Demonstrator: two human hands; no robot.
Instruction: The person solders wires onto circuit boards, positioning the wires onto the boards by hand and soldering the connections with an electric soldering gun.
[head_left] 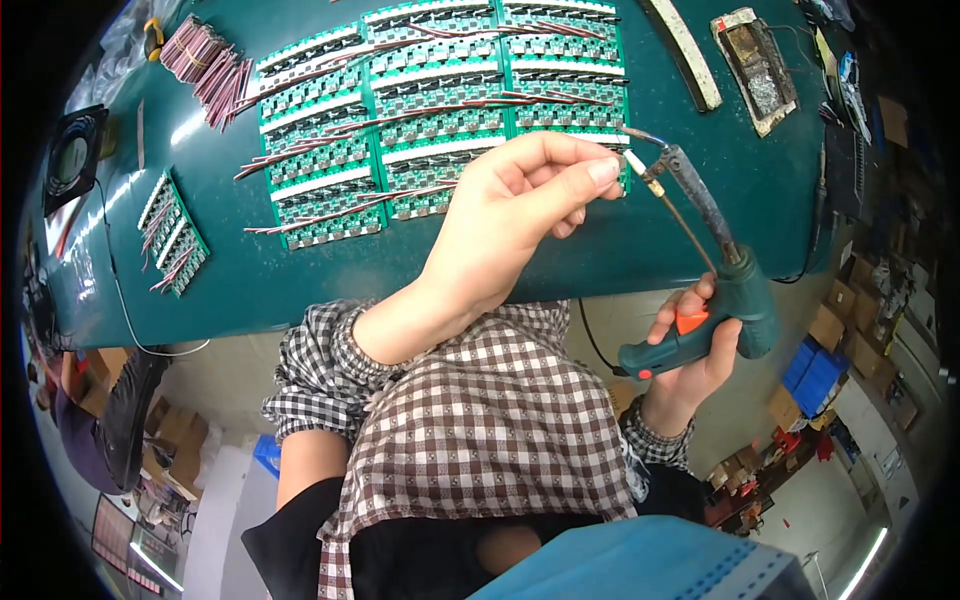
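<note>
Beside the left hand (520, 205), the right hand (690, 350) grips a soldering gun (715, 290).

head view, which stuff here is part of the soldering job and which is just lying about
In use:
- left hand, pinching a small white piece
- right hand, gripping the green soldering gun
- green circuit boards with red wires

Lying about:
- wire bundle
- small separate board panel
- black fan
- tip-cleaning tray

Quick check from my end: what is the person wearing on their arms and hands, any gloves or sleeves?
No gloves: the left hand and right hand are bare. Both arms wear brown-and-white checked shirt sleeves, the left pushed up the forearm, the right cuff at the wrist.
</note>
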